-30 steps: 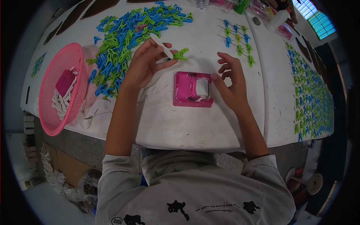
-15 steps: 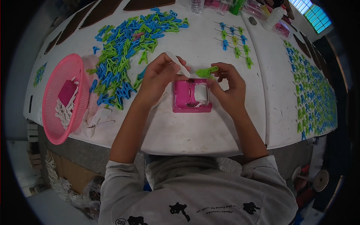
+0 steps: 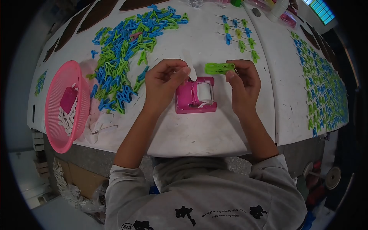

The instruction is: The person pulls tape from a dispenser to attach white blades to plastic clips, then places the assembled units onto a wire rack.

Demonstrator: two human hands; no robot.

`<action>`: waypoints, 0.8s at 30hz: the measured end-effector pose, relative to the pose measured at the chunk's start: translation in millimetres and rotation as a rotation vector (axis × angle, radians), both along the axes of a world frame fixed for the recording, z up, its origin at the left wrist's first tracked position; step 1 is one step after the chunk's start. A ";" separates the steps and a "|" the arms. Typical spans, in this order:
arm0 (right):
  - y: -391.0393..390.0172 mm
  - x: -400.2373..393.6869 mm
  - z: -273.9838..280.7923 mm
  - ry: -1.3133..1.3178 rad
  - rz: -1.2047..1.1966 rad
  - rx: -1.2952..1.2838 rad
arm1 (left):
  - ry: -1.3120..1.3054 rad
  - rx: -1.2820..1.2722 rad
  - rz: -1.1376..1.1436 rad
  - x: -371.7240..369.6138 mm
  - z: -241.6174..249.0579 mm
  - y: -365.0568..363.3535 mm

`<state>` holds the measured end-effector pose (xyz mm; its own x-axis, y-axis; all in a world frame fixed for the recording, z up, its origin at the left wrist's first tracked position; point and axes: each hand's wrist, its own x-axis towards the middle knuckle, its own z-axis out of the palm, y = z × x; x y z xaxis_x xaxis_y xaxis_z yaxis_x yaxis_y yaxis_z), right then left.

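Pinched in my left hand [image 3: 167, 79] is a thin white strip [image 3: 193, 73] with a rounded tip, pointing down beside the fingers. My right hand [image 3: 244, 82] grips a bright green clothespin [image 3: 219, 68] between thumb and fingers, lying roughly level. A gap separates the strip from the clothespin. Between and just below both hands sits a pink tray-like holder [image 3: 186, 105] with a white roller [image 3: 204, 92] in its right part; white smears mark it.
Left of my hands spreads a pile of blue and green clothespins [image 3: 126, 53]. A pink basket [image 3: 50, 115] holds white strips and a pink block. Clothespins on thin wires [image 3: 238, 33] lie back right, and a dense field of clothespins [image 3: 326, 88] covers the right table.
The clothespin has turned to a more level, broadside view and moved right with my right hand. In my left hand the white strip has shifted, its tip now pointing more steeply down.
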<state>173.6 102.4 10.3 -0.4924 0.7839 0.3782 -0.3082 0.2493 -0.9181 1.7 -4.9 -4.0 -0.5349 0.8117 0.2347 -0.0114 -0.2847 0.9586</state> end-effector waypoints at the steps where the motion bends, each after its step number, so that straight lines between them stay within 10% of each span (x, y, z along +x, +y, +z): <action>1: -0.5 -0.5 -0.2 0.016 0.000 -0.015 | -0.001 -0.001 0.000 1.5 0.5 -0.3; 24: -3.0 -3.7 -9.6 -0.023 0.071 -0.114 | -0.050 -0.045 0.065 21.3 1.8 -3.0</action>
<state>169.9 99.5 0.6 -0.5561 0.7839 0.2763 -0.2996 0.1210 -0.9463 23.0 -7.9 -2.2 -0.5972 0.7837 0.1708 -0.0419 -0.2431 0.9691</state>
